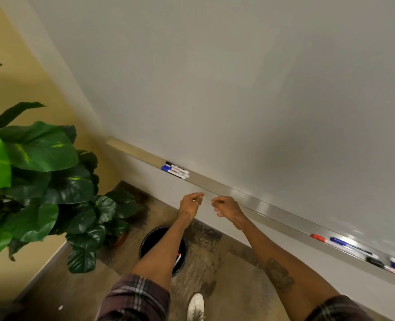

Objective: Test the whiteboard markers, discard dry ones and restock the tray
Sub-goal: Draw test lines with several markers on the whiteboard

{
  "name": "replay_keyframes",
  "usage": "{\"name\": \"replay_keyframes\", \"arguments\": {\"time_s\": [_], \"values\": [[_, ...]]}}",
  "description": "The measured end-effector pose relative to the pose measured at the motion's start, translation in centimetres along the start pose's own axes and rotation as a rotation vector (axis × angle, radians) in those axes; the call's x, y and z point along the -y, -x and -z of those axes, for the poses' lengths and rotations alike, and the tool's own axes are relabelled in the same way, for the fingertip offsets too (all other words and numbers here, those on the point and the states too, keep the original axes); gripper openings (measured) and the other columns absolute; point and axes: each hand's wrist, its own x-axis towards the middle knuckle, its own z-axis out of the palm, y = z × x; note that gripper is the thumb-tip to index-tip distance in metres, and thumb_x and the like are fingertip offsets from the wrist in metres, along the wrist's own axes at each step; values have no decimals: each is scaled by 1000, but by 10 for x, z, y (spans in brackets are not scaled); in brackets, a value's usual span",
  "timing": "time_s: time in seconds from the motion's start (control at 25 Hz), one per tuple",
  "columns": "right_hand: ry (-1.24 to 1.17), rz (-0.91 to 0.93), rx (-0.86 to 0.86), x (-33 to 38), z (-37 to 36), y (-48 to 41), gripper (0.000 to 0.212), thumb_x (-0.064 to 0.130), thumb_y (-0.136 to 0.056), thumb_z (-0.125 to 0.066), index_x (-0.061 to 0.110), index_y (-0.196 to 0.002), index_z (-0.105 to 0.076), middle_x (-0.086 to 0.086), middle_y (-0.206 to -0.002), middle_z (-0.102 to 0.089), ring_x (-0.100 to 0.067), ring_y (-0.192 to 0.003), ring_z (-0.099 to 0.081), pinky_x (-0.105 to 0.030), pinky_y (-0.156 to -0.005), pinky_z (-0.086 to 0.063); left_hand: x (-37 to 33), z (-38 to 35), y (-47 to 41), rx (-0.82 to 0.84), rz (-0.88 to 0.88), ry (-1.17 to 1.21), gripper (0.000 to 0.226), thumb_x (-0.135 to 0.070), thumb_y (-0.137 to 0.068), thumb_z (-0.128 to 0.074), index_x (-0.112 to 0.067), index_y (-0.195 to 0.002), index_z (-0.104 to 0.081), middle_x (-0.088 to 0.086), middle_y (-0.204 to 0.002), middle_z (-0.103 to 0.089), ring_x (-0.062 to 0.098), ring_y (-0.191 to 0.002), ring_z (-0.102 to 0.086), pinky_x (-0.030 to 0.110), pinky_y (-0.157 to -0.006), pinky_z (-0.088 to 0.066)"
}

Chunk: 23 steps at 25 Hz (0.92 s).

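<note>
Large white whiteboard (261,89): mounted on the wall, filling most of the view, its surface seen bare of writing.

Broad-leaved green potted plant (36,172): placed on the floor at the left, beside the yellow wall (18,89).

Long silver metal tray (272,210): fixed along the whiteboard's lower edge, running from upper left to lower right.

Round black waste bin (152,239): stood on the brown mottled floor (215,262) below the tray, partly hidden by the left forearm. A white marker with red on it (178,257) is glimpsed inside.

Left hand (191,202) and right hand (226,206): raised side by side just short of the tray, close together but apart. The fingers of both are loosely curled, and nothing is seen held in either. Plaid sleeves are pushed up the forearms.

White shoe (195,306): seen on the floor at the bottom edge.

White-barrelled markers with black and blue caps (175,170): laid together in the tray, left of the hands.

Red-capped marker (318,237), blue-capped marker (338,241) and further dark and blue markers (391,265): laid in the tray at the far right, blurred.
</note>
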Motion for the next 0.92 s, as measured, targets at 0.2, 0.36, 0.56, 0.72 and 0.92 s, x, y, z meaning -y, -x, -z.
{"name": "replay_keyframes", "arguments": {"time_s": [0.2,0.36,0.56,0.72,0.92], "values": [[-27,14,-145,-30,70,24,23,18,-96,-58,10,-116,-68,-4,-110,-66,-22,-102,-64,-29,-84,-55,-29,-67,9,121,-78,-91,30,-21,-100,-56,-12,-127,-65,7,-126,-66,23,-115,-62,42,-105,-49],[-49,-10,-288,-69,127,43,26,18,-95,-59,10,-120,-66,-4,-113,-66,-23,-102,-65,-34,-87,-56,-46,-128,23,221,-128,-131,29,-20,-99,-57,-10,-126,-66,7,-125,-66,23,-112,-63,40,-104,-49],[-70,-59,-447,-128,185,69,29,14,-95,-58,9,-123,-63,-10,-124,-64,-26,-111,-61,-46,-101,-50,-54,-202,36,338,-135,-168,29,-22,-98,-60,-11,-124,-68,9,-122,-69,24,-113,-64,41,-103,-49],[-113,-127,-587,-175,224,95,31,10,-96,-55,8,-126,-59,-11,-126,-61,-29,-111,-60,-48,-100,-50,-59,-254,49,413,-123,-195,30,-21,-98,-59,-11,-126,-66,8,-125,-68,24,-113,-64,39,-101,-50],[-83,-240,-774,-220,266,128,40,6,-98,-51,4,-138,-50,-15,-139,-54,-32,-128,-50,-42,-110,-39,-57,-307,62,503,-92,-267,36,-17,-99,-56,-7,-134,-60,13,-132,-63,29,-122,-59,44,-105,-45]]}}
